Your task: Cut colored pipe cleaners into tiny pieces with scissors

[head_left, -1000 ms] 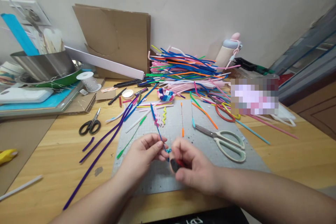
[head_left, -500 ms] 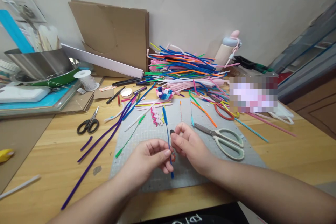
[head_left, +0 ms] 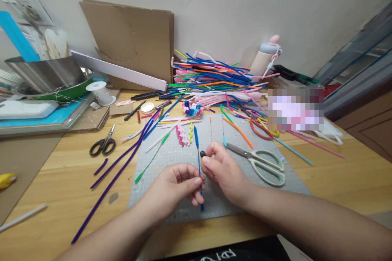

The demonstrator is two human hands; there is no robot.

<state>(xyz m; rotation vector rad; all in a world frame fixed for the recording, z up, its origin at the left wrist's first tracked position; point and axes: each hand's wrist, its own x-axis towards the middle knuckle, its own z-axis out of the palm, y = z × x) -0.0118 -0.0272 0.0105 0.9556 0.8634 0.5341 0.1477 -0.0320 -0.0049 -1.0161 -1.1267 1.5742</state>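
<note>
My left hand (head_left: 179, 183) pinches a blue pipe cleaner (head_left: 196, 138) between thumb and fingers. The stem stands nearly upright, thin in its middle and fluffy at the top and bottom ends. Close beside it, my right hand (head_left: 225, 173) is closed on a small thing whose dark rounded end (head_left: 202, 153) pokes out above the thumb; the fingers hide the rest. Beneath both hands lies a grey cutting mat (head_left: 153, 200). A green pipe cleaner (head_left: 149, 165), also thinned in the middle, rests on the mat to the left. Large scissors (head_left: 263, 163) with pale green handles lie to the right.
Small black scissors (head_left: 104, 142) and long purple pipe cleaners (head_left: 113, 179) lie at the left. A big heap of coloured pipe cleaners (head_left: 217, 77) fills the back, near a bottle (head_left: 265, 57). Coiled pink and white pieces (head_left: 183, 135) sit on the mat's far part.
The blue pipe cleaner has shifted slightly right and down in my left hand. The dark end in my right hand has turned a little; an orange bit below the fingers is no longer visible.
</note>
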